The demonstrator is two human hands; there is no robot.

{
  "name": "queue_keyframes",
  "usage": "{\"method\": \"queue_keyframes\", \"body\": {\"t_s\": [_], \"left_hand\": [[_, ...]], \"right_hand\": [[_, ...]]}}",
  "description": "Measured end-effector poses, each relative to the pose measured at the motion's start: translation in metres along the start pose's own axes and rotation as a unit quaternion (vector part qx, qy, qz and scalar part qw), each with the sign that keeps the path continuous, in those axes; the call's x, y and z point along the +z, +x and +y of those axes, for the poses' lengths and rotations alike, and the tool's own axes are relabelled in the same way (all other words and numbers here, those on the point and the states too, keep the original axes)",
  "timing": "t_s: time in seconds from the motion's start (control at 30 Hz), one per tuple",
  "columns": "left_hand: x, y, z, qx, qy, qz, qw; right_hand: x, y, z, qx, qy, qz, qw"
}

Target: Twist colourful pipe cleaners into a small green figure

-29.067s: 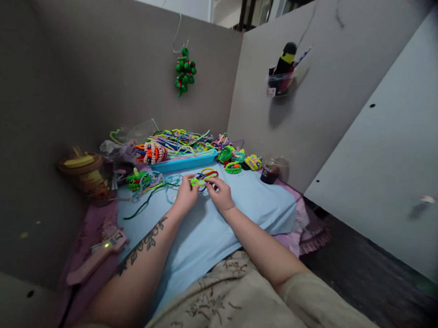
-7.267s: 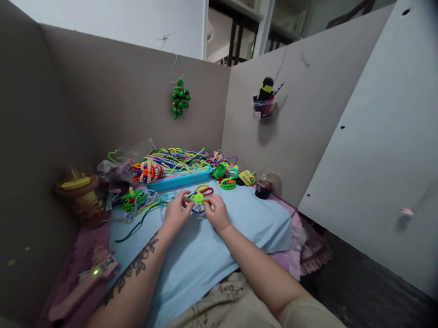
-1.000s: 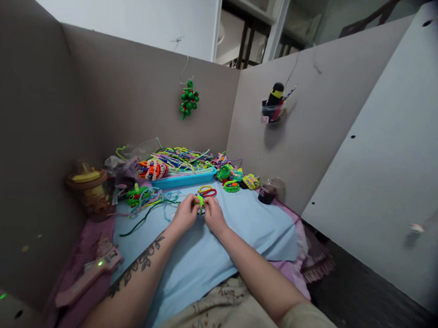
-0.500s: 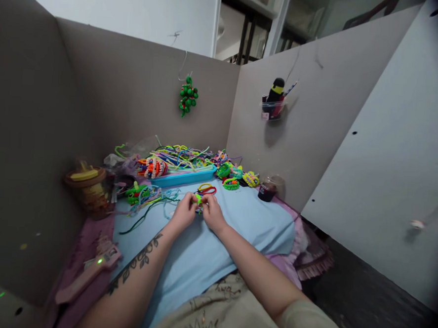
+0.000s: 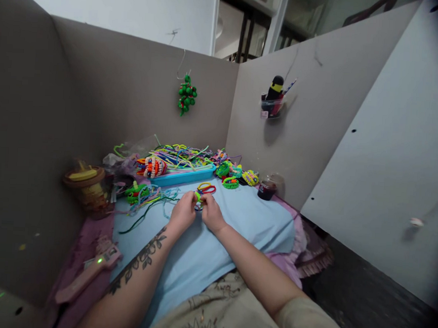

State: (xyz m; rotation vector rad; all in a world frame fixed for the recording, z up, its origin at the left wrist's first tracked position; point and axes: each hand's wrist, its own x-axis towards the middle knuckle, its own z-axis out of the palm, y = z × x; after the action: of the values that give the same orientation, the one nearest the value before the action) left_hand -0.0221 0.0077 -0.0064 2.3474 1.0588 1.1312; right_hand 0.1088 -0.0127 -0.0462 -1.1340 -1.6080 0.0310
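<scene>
My left hand (image 5: 183,213) and my right hand (image 5: 210,213) meet over a light blue cloth (image 5: 237,224), fingers pinched on a small neon green pipe-cleaner piece (image 5: 197,197) between them. Just beyond the fingertips lie yellow and red pipe-cleaner loops (image 5: 206,188). A blue tray (image 5: 183,175) heaped with many-coloured pipe cleaners stands farther back. Loose green and blue pipe cleaners (image 5: 146,196) trail to the left of my left hand.
Grey panels wall in the work area on three sides. A cup with a yellow lid (image 5: 82,183) stands at the left, a pink glue gun (image 5: 88,272) lies at the near left, a dark jar (image 5: 267,189) sits at the right. Green beads (image 5: 186,93) hang on the back panel.
Both hands stay pinched on the green piece with small finger shifts. The view has tilted slightly.
</scene>
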Motion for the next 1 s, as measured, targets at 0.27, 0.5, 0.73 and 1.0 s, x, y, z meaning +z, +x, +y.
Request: {"method": "queue_keyframes", "body": {"t_s": [0.27,0.5,0.73,1.0], "left_hand": [[0.006,0.003,-0.006,-0.051,-0.116,0.009,0.992],[0.0,0.013,-0.012,-0.216,-0.363,0.034,0.906],[-0.006,0.01,-0.003,-0.293,-0.446,0.032,0.845],[0.002,0.008,0.001,-0.213,-0.484,0.068,0.846]], "right_hand": [[-0.004,0.0,0.005,0.084,0.119,0.024,0.989],[-0.004,0.003,0.003,0.02,0.095,0.0,0.995],[-0.011,0.003,-0.003,-0.059,-0.026,0.008,0.998],[-0.008,0.001,-0.004,-0.008,-0.048,0.073,0.996]]}}
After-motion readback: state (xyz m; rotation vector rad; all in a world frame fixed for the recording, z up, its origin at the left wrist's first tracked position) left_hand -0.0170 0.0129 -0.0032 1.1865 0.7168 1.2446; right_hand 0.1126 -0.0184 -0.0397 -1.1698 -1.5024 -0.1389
